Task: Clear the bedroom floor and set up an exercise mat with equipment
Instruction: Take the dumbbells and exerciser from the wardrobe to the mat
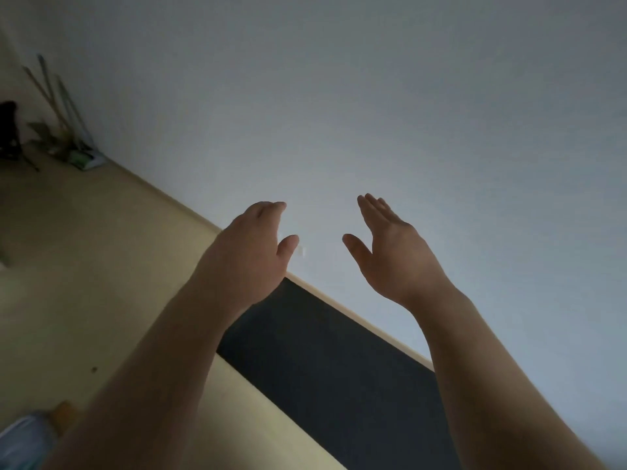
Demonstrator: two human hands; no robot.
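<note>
A dark exercise mat (325,361) lies flat on the pale floor, its long edge running along the base of the white wall. Both my arms reach forward above it. My left hand (251,252) hangs over the mat's far end with fingers loosely bent and holds nothing. My right hand (390,252) is raised in front of the wall, fingers straight and together, thumb spread, and is empty. Neither hand touches the mat. No exercise equipment shows on the mat.
The white wall (407,113) fills the upper right. Several long sticks and green clutter (68,130) lean in the far left corner beside a dark object (8,130). A pale blue item (23,439) lies at the lower left. Bare yellowish floor (95,266) spreads to the left.
</note>
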